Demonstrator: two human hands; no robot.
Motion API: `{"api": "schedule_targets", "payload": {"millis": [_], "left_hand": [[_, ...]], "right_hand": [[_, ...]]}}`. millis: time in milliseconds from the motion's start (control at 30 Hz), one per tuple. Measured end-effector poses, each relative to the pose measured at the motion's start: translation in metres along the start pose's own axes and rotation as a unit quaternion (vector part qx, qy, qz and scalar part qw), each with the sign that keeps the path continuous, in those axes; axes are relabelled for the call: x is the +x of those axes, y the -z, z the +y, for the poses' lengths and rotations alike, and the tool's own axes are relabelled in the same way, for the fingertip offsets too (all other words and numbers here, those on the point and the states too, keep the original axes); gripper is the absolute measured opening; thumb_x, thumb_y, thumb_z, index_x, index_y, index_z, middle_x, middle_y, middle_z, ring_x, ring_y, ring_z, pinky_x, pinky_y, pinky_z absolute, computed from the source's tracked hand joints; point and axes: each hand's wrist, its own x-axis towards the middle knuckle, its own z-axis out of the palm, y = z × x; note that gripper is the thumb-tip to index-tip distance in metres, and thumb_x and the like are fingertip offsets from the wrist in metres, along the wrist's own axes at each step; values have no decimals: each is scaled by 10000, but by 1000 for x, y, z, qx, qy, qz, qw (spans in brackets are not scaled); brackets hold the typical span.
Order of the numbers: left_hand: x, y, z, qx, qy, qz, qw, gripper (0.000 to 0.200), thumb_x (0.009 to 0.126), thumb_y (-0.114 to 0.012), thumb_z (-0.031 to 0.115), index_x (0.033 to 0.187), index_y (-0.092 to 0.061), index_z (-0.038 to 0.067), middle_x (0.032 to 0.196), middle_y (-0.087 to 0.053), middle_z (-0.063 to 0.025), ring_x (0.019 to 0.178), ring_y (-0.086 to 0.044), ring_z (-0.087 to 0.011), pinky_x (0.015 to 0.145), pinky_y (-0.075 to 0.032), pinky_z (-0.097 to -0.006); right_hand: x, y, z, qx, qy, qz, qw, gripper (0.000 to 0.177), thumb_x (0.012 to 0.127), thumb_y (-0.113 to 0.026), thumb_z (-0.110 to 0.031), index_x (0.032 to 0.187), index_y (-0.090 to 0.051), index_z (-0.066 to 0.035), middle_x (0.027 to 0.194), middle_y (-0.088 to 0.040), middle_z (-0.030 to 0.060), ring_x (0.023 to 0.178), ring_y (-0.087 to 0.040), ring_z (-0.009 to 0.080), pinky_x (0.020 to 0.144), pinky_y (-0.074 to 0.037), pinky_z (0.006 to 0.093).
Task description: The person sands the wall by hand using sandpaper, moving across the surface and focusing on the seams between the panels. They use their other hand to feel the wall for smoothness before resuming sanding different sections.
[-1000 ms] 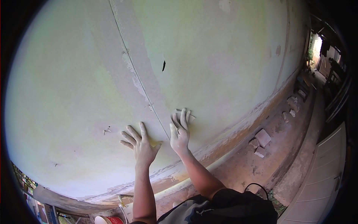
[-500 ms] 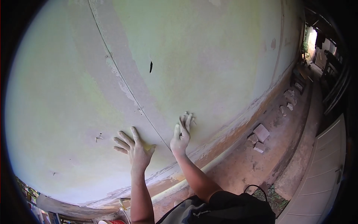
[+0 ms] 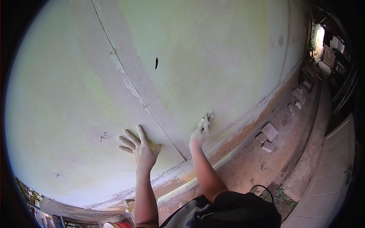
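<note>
Wall paint (image 3: pixel 213 79), pale green and chalky, spreads before us, with our hands apart at its lower part. Our left hand (image 3: pixel 143 155) remains splayed, palm towards the surface, left of the dark seam (image 3: pixel 146 105). Our right hand (image 3: pixel 197 137) has shifted farther right of that seam and turned, its fingers now bunched and angled up and away, so it covers a different patch, nearer the wall's worn base. A thin flat piece showed beneath those fingers a second ago; we cannot pick it out now, nor tell whether they still grip it. The painted surface lies directly beyond both hands, the seam running between them. A dark slot (image 3: pixel 156 63) sits higher up, well apart from our fingers. Off to the right, broken blocks (image 3: pixel 269 131) lie on the floor (image 3: pixel 245 173), and farther off is a bright opening (image 3: pixel 320 40).
</note>
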Motion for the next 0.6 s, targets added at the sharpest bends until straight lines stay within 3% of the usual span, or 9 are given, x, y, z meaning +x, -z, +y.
{"api": "schedule_targets", "payload": {"millis": [67, 100, 167, 233, 333, 433, 467, 500, 600], "left_hand": [[-3, -1, -1, 5, 2, -8, 1000, 1348, 721, -963, 383, 1718, -122, 40, 1693, 115, -453, 1541, 171, -680, 1170, 75, -830], [-3, -2, -1, -6, -4, 5, 1000, 1307, 734, -953, 393, 1718, -158, 64, 1697, 72, -453, 1533, 162, -696, 1158, 75, -844], [-3, -2, -2, -17, -14, 22, 1000, 1266, 746, -943, 403, 1717, -194, 87, 1700, 29, -453, 1526, 152, -711, 1146, 76, -859], [-3, -3, 0, -2, 10, 8, 1000, 1343, 712, -968, 361, 1720, -136, 51, 1710, 98, -430, 1555, 154, -665, 1190, 68, -811], [-2, 1, 0, 1, 17, -16, 1000, 1329, 718, -965, 353, 1723, -144, 68, 1712, 92, -427, 1557, 145, -666, 1190, 65, -814], [-3, -2, -1, 9, 1, 1, 1000, 1325, 718, -963, 355, 1726, -148, 82, 1716, 85, -423, 1557, 140, -666, 1189, 64, -817], [-4, -7, -5, 6, -18, 29, 999, 1327, 713, -964, 352, 1728, -149, 92, 1719, 69, -420, 1561, 131, -662, 1192, 60, -816], [-8, -7, -5, 0, -18, 26, 1000, 1327, 713, -964, 352, 1728, -149, 92, 1719, 69, -420, 1561, 131, -662, 1192, 60, -816], [-3, -3, 0, -1, 11, 5, 1000, 1322, 707, -969, 354, 1727, -168, 100, 1730, 61, -401, 1571, 121, -648, 1204, 54, -802]], "right_hand": [[-32, -21, -69, 16, 71, -117, 990, 411, 1108, -582, -158, 1467, -624, 39, 1689, -412, 240, 1622, -255, 431, 1293, -271, 495], [-38, -21, -72, 17, 68, -114, 991, 411, 1108, -582, -158, 1467, -624, 39, 1689, -412, 240, 1622, -255, 431, 1293, -271, 495], [-47, -21, -74, -20, 235, -280, 931, 388, 1055, -645, -137, 1431, -697, -54, 1683, -407, 262, 1600, -257, 512, 1289, -226, 594], [-29, -10, -30, -22, 278, -294, 914, 370, 1022, -675, -123, 1384, -744, -101, 1639, -456, 286, 1576, -307, 520, 1280, -234, 614], [7, 16, 8, -32, 196, -157, 967, 329, 1057, -626, -103, 1337, -727, 37, 1630, -488, 257, 1552, -367, 503, 1292, -257, 549], [40, 43, 44, -61, 145, -89, 984, 364, 1100, -564, -95, 1404, -655, 84, 1663, -449, 244, 1573, -349, 462, 1306, -250, 506], [44, 44, 47, 39, 11, -17, 999, 391, 1122, -519, -91, 1460, -594, 89, 1690, -407, 232, 1601, -306, 414, 1318, -216, 494], [45, 43, 46, 140, -120, 58, 981, 419, 1143, -475, -88, 1516, -534, 93, 1718, -365, 221, 1629, -262, 365, 1330, -182, 482], [3, 3, -5, 53, 10, -50, 997, 421, 1145, -486, -110, 1516, -544, 80, 1736, -342, 196, 1629, -259, 367, 1327, -196, 478]]}}
